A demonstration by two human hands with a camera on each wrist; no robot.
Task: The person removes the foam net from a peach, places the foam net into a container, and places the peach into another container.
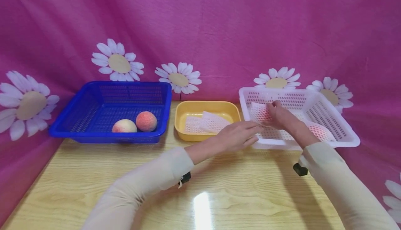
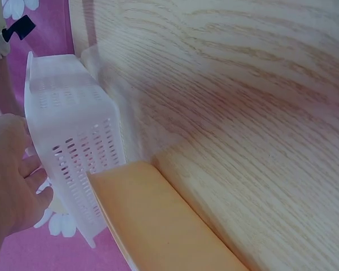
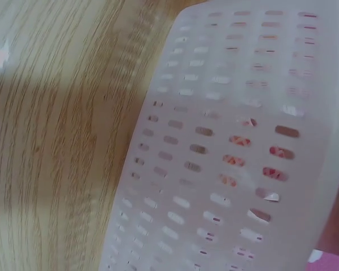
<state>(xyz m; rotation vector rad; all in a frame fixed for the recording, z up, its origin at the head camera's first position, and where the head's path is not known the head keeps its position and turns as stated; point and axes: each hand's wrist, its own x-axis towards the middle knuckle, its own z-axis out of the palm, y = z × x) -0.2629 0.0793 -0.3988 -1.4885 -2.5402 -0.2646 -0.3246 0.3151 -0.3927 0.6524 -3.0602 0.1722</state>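
Inside the white basket [image 1: 347, 137], my right hand [image 1: 280, 116] grips a reddish peach in a white foam net [image 1: 259, 112] near the left wall; part of the peach is hidden by the fingers. My left hand [image 1: 239, 136] hovers by the basket's front left corner, its fingers loosely extended with nothing in them. Another netted peach [image 1: 319, 132] lies at the basket's right end. In the left wrist view, the left hand [image 2: 17, 175] is beside the basket wall [image 2: 73, 135]. The right wrist view mostly shows the basket's slotted side [image 3: 214, 141], with the peach glimpsed through slots.
A yellow tray [image 1: 178, 127] in the middle holds flat foam nets [image 1: 214, 122]. At left stands a blue basket [image 1: 106, 137] with a pale peach [image 1: 124, 126] and a red peach [image 1: 146, 121]. Behind the wooden table [image 1: 244, 195] hangs a pink flowered cloth [image 1: 219, 31].
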